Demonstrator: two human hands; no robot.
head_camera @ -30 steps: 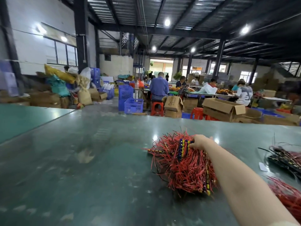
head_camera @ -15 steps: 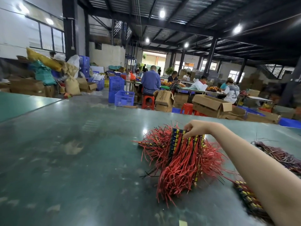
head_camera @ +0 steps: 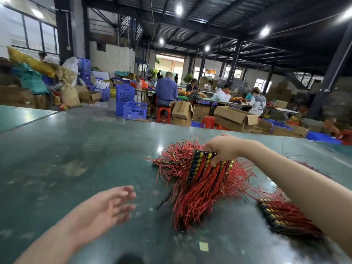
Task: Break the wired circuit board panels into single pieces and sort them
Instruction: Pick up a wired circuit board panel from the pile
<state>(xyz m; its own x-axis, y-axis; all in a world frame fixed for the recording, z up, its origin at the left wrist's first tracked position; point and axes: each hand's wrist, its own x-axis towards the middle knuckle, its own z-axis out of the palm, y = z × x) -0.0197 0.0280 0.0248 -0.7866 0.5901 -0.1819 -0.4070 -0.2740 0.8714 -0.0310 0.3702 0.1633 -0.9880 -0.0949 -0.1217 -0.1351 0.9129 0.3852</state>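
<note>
A warehouse workshop with a dark steel-beam ceiling, round lamps and a broad green worktable in the foreground. On the table lies a heap of wired circuit board panels, their red leads fanning outward and downward, with a few black leads among them. The right hand reaches across from the right and pinches the upper edge of one panel, a dark strip carrying rows of yellow components, tilted up on edge above the heap. The left hand hovers low over the table to the left of the heap, fingers spread and relaxed, holding nothing and apart from the wires. A second stack of panels lies flat on the table at the right, partly hidden under the right forearm. A small pale scrap rests on the table near the front edge. Beyond the table, two blue plastic crates stand on the floor, one taller behind one lower; their contents cannot be made out. Open cardboard boxes sit near red stools; what they hold is out of sight. Seated workers occupy a long bench strewn with orange and red material. Sacks and cartons are piled along the left wall.
</note>
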